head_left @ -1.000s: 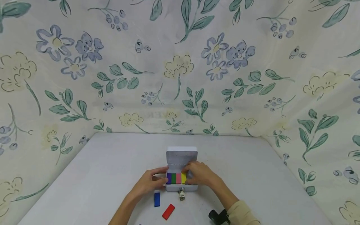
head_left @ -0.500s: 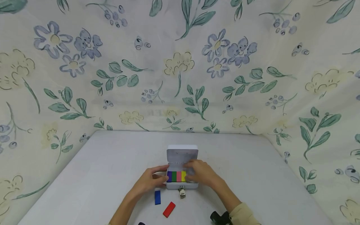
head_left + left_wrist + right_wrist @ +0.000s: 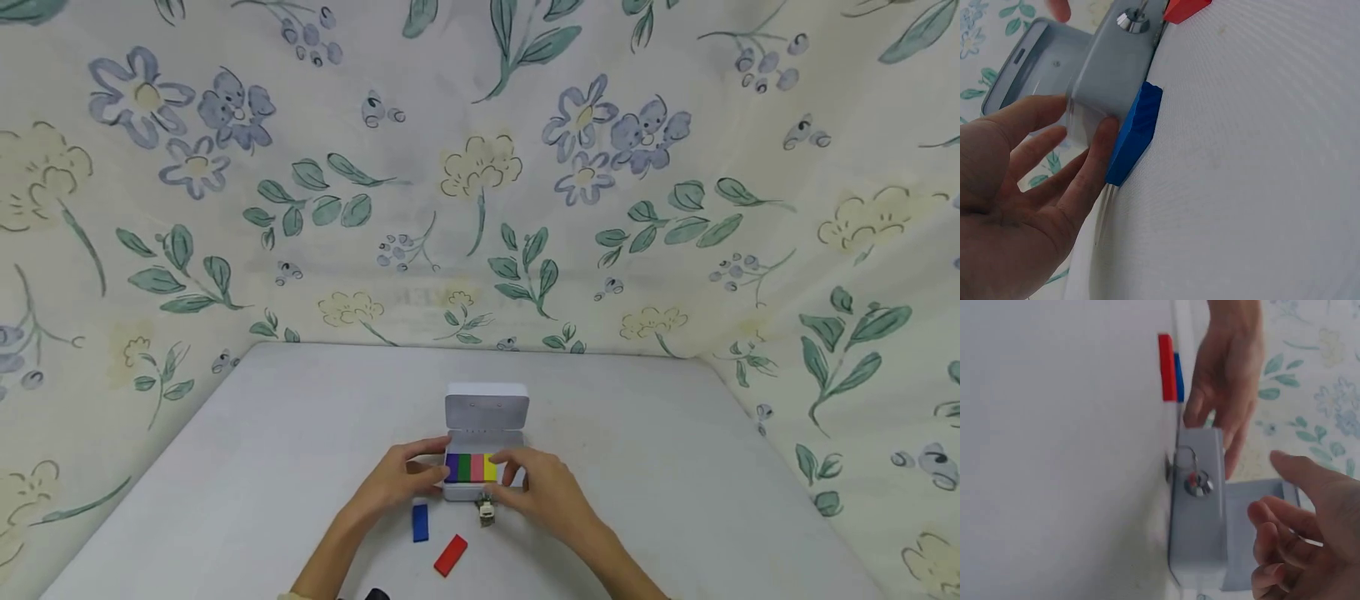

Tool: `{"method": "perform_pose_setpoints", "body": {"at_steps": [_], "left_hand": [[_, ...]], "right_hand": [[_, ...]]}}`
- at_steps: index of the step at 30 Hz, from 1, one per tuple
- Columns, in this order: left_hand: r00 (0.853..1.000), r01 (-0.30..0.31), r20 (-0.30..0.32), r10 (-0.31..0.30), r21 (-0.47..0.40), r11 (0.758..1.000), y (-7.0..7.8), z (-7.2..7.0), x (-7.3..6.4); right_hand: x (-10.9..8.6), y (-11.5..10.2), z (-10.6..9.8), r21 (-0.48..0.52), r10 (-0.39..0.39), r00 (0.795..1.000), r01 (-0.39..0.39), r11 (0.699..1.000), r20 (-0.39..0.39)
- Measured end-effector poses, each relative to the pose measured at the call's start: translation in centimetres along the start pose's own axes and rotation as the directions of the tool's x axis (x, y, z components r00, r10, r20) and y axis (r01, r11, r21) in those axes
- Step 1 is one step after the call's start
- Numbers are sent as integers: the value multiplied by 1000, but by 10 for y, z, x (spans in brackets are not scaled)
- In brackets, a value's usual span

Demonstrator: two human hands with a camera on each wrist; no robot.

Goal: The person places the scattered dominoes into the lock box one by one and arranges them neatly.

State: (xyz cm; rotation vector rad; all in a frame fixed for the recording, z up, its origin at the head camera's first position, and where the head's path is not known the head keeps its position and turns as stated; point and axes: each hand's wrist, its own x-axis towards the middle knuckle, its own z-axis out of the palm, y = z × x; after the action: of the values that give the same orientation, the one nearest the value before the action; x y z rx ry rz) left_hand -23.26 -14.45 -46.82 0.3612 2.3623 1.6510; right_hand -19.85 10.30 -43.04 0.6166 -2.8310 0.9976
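A small grey metal lockbox stands with its lid raised, a key in its front lock. Inside lie purple, green, pink and yellow blocks side by side. My left hand touches the box's left end, its thumb and fingers fairly straight along it. Above the box's right front, my right hand has thumb and index finger apart over the yellow block. In the right wrist view that hand holds nothing, its other fingers loosely bent.
A blue block lies on the white table just in front of the box's left end. Nearer to me is a red block. Floral cloth hangs behind the table. A dark object shows at the bottom edge.
My right hand has drawn back out of the box's right side toward its front, and its wrist has turned. The left hand stays at the left end. The blocks keep their places.
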Motion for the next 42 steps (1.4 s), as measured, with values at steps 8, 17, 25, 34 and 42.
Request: {"method": "perform_pose_setpoints", "body": {"at_steps": [8, 17, 25, 34, 42], "left_hand": [[1000, 7, 10, -8, 9, 1000, 1, 1, -1], [1000, 25, 5, -25, -4, 1000, -1, -3, -1], [1000, 5, 14, -5, -11, 1000, 0, -5, 1], [1000, 9, 18, -8, -34, 999, 1, -6, 3], [1000, 18, 15, -17, -27, 999, 1, -5, 2]], "right_hand": [[-27, -12, 14, 105, 80, 987, -95, 990, 137], [-31, -22, 25, 109, 147, 971, -170, 979, 190], [-33, -24, 29, 99, 146, 964, -171, 980, 222], [-26, -28, 34, 35, 184, 946, -200, 979, 265], [-22, -30, 37, 7, 177, 935, -188, 982, 306]]}}
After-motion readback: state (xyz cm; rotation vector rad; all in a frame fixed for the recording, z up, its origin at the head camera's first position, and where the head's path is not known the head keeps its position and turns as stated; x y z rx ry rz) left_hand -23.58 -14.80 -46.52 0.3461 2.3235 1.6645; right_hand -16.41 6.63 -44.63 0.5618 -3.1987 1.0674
